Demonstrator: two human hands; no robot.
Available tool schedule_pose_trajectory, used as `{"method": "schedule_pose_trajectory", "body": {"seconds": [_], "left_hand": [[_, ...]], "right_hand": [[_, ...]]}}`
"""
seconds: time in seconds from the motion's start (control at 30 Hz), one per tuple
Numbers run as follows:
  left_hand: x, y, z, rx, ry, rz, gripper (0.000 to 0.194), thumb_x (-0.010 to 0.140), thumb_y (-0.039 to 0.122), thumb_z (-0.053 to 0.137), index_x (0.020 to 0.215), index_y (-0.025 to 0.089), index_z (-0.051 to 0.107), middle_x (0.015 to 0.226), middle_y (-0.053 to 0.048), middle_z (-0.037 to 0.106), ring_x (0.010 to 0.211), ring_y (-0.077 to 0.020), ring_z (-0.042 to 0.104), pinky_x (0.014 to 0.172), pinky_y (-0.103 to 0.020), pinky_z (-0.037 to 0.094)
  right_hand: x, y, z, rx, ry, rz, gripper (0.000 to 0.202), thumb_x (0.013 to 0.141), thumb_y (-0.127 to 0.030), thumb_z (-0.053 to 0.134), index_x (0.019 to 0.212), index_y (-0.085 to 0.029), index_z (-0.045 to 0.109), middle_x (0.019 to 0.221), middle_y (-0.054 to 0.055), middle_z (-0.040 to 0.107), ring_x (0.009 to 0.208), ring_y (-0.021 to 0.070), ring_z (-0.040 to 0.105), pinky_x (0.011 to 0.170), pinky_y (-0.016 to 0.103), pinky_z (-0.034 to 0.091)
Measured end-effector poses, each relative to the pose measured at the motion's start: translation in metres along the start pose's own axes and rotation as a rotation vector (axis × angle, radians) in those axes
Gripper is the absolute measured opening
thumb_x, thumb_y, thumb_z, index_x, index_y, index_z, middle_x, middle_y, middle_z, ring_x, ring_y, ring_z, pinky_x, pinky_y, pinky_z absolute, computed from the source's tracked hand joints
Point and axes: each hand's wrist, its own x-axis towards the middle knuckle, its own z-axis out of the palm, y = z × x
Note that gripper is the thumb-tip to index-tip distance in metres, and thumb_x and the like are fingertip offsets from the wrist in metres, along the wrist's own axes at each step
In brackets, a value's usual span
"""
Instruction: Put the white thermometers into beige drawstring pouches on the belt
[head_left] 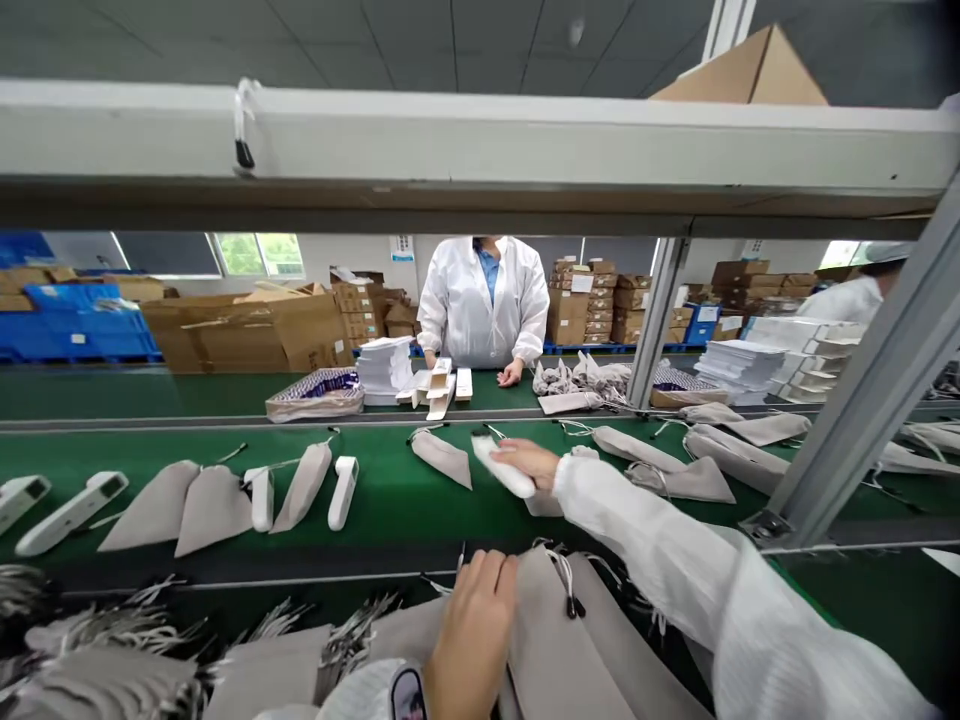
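Note:
Over the green belt, my right hand [529, 462] is closed around a white handheld device [501, 470], with a grey pouch partly hidden just beneath it. My left hand [476, 625] is low in the middle, fingers bent down beside a grey drawstring pouch [559, 640]; whether it grips the pouch is hidden. Another grey pouch [441, 457] lies on the belt left of my right hand. Farther left, a white device [343, 493] rests next to a slim pouch [304, 485]. Several pouches [720, 455] lie on the belt at the right.
Stacked grey pouches [112, 670] fill the near left. Across the belt, a person in a white coat [484, 305] stands behind small white boxes [439, 385]. A metal post [862, 390] slants at the right, and a shelf beam [450, 140] crosses above.

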Motion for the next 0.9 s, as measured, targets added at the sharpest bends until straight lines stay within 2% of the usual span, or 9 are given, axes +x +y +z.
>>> {"method": "schedule_pose_trajectory", "body": {"seconds": [0.07,0.17,0.23,0.3,0.47,0.57,0.7,0.8,0.9], "left_hand": [[0.000,0.002,-0.006,0.011,-0.037,0.023,0.026,0.077,0.002,0.042,0.093,0.018,0.055,0.085,-0.004,0.056,0.079,-0.0192,0.051,0.071,-0.034,0.043],[-0.004,0.003,-0.009,0.114,0.137,0.170,0.030,0.080,0.000,0.033,0.090,0.016,0.057,0.086,-0.006,0.057,0.078,-0.0195,0.050,0.066,-0.033,0.041],[-0.007,0.002,-0.006,0.181,0.305,0.260,0.031,0.082,0.001,0.031,0.093,0.013,0.057,0.085,-0.007,0.058,0.075,-0.0194,0.050,0.063,-0.033,0.038],[-0.009,-0.001,-0.003,0.218,0.407,0.330,0.030,0.083,0.003,0.033,0.098,0.011,0.057,0.078,-0.006,0.058,0.069,-0.0180,0.050,0.061,-0.032,0.036],[-0.012,-0.006,0.004,0.250,0.448,0.396,0.029,0.083,0.002,0.033,0.098,0.010,0.057,0.070,-0.004,0.056,0.068,-0.0170,0.050,0.066,-0.033,0.034],[-0.010,-0.007,0.009,0.242,0.372,0.381,0.030,0.082,0.001,0.031,0.082,0.012,0.058,0.062,-0.002,0.051,0.060,-0.0162,0.046,0.061,-0.031,0.032],[-0.005,-0.010,0.005,0.202,0.134,0.225,0.026,0.081,0.003,0.033,0.070,0.016,0.053,0.067,-0.002,0.053,0.065,-0.0191,0.046,0.059,-0.032,0.031],[0.000,-0.012,-0.010,0.012,-0.012,0.206,0.017,0.080,0.007,0.042,0.071,0.019,0.050,0.072,0.000,0.055,0.077,-0.0196,0.047,0.064,-0.031,0.033],[0.007,-0.012,-0.031,-0.221,-0.135,0.138,0.015,0.083,0.015,0.043,0.069,0.019,0.046,0.070,0.002,0.053,0.070,-0.0152,0.047,0.062,-0.025,0.034]], "right_hand": [[-0.027,-0.004,-0.022,0.242,-0.060,-0.027,0.052,0.082,-0.030,0.044,0.129,-0.019,0.023,0.101,0.008,0.058,0.084,0.0161,0.061,0.070,0.029,0.050],[-0.072,-0.014,-0.040,0.697,-0.102,-0.106,0.077,0.074,-0.025,0.058,0.130,-0.034,0.006,0.103,0.003,0.053,0.083,0.0168,0.060,0.074,0.034,0.049],[-0.096,-0.019,-0.041,0.844,-0.091,-0.147,0.085,0.068,-0.022,0.064,0.127,-0.042,0.007,0.097,0.000,0.051,0.077,0.0158,0.061,0.073,0.037,0.049],[-0.108,-0.021,-0.037,0.904,-0.058,-0.195,0.086,0.066,-0.019,0.066,0.126,-0.045,0.010,0.096,-0.002,0.048,0.073,0.0133,0.060,0.073,0.038,0.049],[-0.107,-0.020,-0.036,0.965,0.014,-0.240,0.083,0.066,-0.019,0.066,0.125,-0.045,0.014,0.100,0.000,0.044,0.073,0.0131,0.058,0.072,0.038,0.049],[-0.105,-0.016,-0.039,0.989,0.035,-0.234,0.082,0.066,-0.018,0.066,0.124,-0.045,0.016,0.098,0.000,0.044,0.074,0.0139,0.059,0.072,0.038,0.049],[-0.106,-0.010,-0.035,1.019,0.016,-0.245,0.080,0.068,-0.020,0.065,0.124,-0.046,0.014,0.096,-0.001,0.046,0.073,0.0139,0.059,0.073,0.039,0.048],[-0.105,-0.009,-0.030,1.043,-0.005,-0.283,0.081,0.068,-0.022,0.065,0.124,-0.044,0.012,0.090,-0.002,0.048,0.073,0.0134,0.059,0.074,0.039,0.047],[-0.103,-0.009,-0.027,1.014,-0.096,-0.261,0.074,0.067,-0.029,0.066,0.121,-0.041,0.017,0.086,-0.003,0.049,0.068,0.0119,0.058,0.070,0.037,0.048]]}}
